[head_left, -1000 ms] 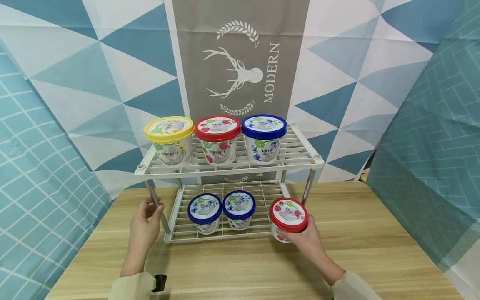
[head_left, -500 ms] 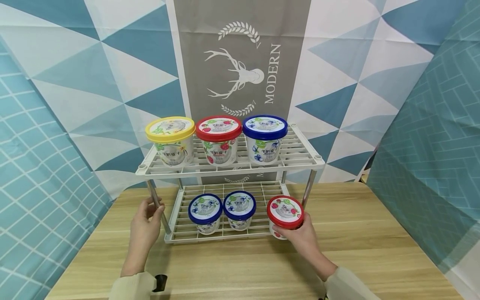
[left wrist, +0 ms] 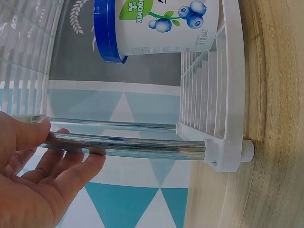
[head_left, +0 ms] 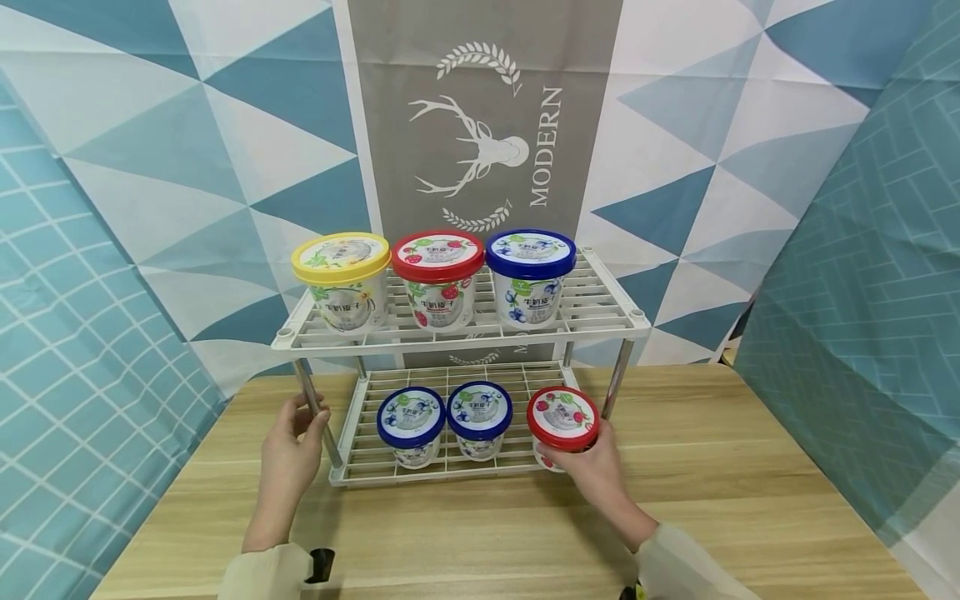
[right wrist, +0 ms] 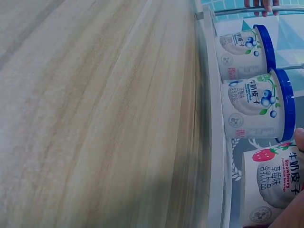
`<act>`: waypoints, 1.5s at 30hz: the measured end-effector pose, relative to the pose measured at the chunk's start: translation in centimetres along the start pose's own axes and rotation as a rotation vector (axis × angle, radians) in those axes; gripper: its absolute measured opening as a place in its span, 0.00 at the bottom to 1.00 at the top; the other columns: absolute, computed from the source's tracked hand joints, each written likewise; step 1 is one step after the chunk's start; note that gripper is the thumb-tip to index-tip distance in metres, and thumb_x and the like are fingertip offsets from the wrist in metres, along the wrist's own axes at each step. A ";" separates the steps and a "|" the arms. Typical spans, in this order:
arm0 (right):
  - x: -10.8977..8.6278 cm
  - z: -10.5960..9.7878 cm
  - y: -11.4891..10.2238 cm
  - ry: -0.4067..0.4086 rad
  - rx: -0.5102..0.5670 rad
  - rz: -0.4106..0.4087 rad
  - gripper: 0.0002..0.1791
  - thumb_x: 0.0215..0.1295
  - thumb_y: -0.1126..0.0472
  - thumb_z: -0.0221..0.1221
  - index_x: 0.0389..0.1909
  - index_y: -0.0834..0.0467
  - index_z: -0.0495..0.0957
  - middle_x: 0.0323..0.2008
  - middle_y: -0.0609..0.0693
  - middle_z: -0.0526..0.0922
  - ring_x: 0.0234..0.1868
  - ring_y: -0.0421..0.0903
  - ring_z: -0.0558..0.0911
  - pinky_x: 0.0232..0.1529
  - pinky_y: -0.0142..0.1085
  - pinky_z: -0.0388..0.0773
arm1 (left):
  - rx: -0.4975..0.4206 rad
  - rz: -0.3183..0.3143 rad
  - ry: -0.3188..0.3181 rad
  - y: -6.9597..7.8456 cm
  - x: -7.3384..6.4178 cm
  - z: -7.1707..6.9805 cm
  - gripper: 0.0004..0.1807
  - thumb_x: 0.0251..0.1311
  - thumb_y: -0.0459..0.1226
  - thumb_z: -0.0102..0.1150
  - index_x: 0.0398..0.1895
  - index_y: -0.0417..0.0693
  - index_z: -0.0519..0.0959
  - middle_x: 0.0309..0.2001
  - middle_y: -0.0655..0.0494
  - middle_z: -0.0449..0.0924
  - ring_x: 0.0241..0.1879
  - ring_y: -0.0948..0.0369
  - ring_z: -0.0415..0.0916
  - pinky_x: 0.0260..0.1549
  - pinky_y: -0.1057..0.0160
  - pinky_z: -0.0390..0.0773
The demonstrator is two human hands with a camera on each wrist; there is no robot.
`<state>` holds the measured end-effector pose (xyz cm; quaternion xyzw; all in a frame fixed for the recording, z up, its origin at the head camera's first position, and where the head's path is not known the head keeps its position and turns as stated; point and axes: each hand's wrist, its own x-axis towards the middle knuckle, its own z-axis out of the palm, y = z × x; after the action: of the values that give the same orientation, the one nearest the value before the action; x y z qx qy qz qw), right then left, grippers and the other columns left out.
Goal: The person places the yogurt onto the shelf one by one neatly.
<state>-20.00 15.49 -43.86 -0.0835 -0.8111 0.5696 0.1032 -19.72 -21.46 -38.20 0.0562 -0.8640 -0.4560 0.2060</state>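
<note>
In the head view my right hand point(head_left: 600, 475) grips a strawberry milk-drink tub with a red lid point(head_left: 562, 418) by its side, at the front right of the rack's lower shelf point(head_left: 442, 478). The right wrist view shows this tub's printed side point(right wrist: 273, 178), its base slightly above the level of its neighbours' bases. Two blueberry tubs with blue lids point(head_left: 411, 417) stand to its left on that shelf. My left hand point(head_left: 291, 454) holds the rack's front left metal post point(left wrist: 128, 145), thumb on one side and fingers on the other.
On the upper shelf point(head_left: 600, 325) stand a yellow-lidded tub point(head_left: 341, 287), a large red-lidded tub point(head_left: 438, 283) and a large blue-lidded tub point(head_left: 531, 283). The front right post point(head_left: 618, 379) rises beside my right hand. A wooden table point(head_left: 465, 533) bears the rack; patterned cloth hangs behind.
My right hand has moved the red-lidded tub left and back, further over the lower shelf. My left hand has stayed on the post.
</note>
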 end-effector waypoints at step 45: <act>1.8 2.3 0.0 0.049 0.028 -0.059 0.53 0.41 0.56 0.75 0.64 0.65 0.53 0.59 0.62 0.67 0.60 0.57 0.70 0.60 0.51 0.69 | 0.007 -0.010 -0.010 -0.2 0.0 0.0 0.16 0.69 0.39 0.47 0.57 0.45 0.68 0.50 0.40 0.78 0.48 0.51 0.73 0.45 0.48 0.72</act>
<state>-22.34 13.88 -44.53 -0.0721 -0.8023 0.5756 0.1408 -19.73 -21.60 -38.36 0.0589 -0.8662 -0.4544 0.1994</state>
